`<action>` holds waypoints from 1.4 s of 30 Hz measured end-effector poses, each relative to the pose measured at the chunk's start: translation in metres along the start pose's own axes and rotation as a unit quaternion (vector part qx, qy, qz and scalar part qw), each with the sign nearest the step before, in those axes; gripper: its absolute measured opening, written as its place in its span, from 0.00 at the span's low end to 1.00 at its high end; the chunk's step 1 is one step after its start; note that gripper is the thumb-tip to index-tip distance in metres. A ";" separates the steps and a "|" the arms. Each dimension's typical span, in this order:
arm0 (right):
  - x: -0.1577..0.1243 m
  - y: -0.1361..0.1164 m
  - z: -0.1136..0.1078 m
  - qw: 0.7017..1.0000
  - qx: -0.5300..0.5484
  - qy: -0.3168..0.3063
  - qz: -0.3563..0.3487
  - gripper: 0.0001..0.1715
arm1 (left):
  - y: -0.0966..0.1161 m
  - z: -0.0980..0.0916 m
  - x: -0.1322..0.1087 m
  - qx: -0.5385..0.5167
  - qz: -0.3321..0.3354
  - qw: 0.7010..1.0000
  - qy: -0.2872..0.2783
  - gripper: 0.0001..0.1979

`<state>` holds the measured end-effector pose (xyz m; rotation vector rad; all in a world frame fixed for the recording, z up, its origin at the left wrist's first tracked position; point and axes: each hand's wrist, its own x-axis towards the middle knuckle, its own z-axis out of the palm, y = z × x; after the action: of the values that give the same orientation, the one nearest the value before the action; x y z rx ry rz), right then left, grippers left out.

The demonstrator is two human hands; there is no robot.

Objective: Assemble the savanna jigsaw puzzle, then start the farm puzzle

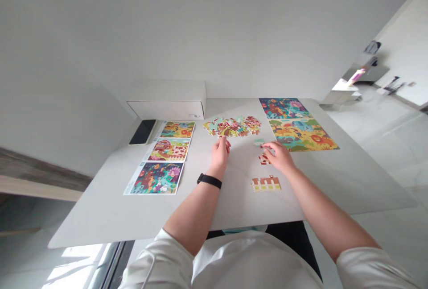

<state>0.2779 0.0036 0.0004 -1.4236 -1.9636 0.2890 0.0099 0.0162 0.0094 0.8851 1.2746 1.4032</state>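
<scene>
My left hand (220, 153) is closed, its fingers curled in front of a heap of loose jigsaw pieces (232, 126); whatever it may hold is hidden. Over to the right, my right hand (281, 156) pinches a jigsaw piece, mostly covered by its fingers and thumb. Just beneath those fingertips lies a red-and-white patch of pieces (263, 159). A pale green piece (258, 142) rests slightly beyond it. Closer to me on the table sits a joined strip of fence pieces (266, 184), brown above and yellow-green below.
Three printed picture cards line the left: an animal scene (177, 130), a farm scene (170, 150) and a dark jungle scene (157, 178). Beside them is a black phone (142, 132). A white box (167, 109) stands behind. Two finished-looking pictures, dark (284, 108) and yellow (306, 135), lie right.
</scene>
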 end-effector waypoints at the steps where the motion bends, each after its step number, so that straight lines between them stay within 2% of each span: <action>1: 0.005 -0.001 -0.001 1.000 -0.007 -0.010 -0.010 0.10 | 0.000 0.000 -0.001 0.000 -0.001 1.000 0.003 0.28; 4: 0.026 -0.002 0.000 0.998 -0.037 -0.050 -0.027 0.10 | -0.002 0.001 -0.003 0.016 0.010 1.000 0.010 0.32; 7: 0.052 -0.003 0.008 0.994 -0.071 -0.077 -0.032 0.11 | -0.003 0.001 -0.005 0.064 0.035 0.997 -0.009 0.33; 12: 0.100 -0.002 0.027 0.988 -0.106 -0.110 -0.016 0.24 | -0.002 0.001 -0.008 0.091 0.047 0.994 -0.049 0.32; 18: 0.141 -0.003 0.049 0.980 -0.120 -0.151 -0.039 0.36 | 0.000 0.002 -0.009 0.090 0.027 0.995 -0.037 0.29; 22: 0.151 -0.011 0.059 0.969 -0.147 -0.193 -0.052 0.34 | 0.001 0.003 -0.010 0.096 0.025 0.994 -0.051 0.28; 24: 0.153 -0.014 0.059 0.966 -0.162 -0.194 -0.050 0.32 | 0.001 0.003 -0.010 0.099 0.019 0.993 -0.057 0.27; 30: 0.162 -0.030 0.061 0.980 -0.135 -0.124 -0.076 0.26 | 0.001 0.005 -0.012 0.097 0.016 0.993 -0.065 0.25; 36: 0.184 -0.073 0.094 0.984 -0.051 -0.093 -0.142 0.25 | 0.003 0.005 -0.014 0.096 0.029 0.993 -0.069 0.25; 39: 0.191 -0.081 0.108 0.983 -0.068 -0.110 -0.127 0.25 | 0.003 0.005 -0.014 0.091 0.027 0.993 -0.067 0.25; 42: 0.190 -0.073 0.114 0.974 -0.123 -0.166 -0.087 0.26 | 0.003 0.004 -0.014 0.091 0.024 0.993 -0.068 0.25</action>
<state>0.1186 0.1714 0.0311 -1.4135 -2.4537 0.2198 0.0165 0.0035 0.0143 1.1227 1.2978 1.2546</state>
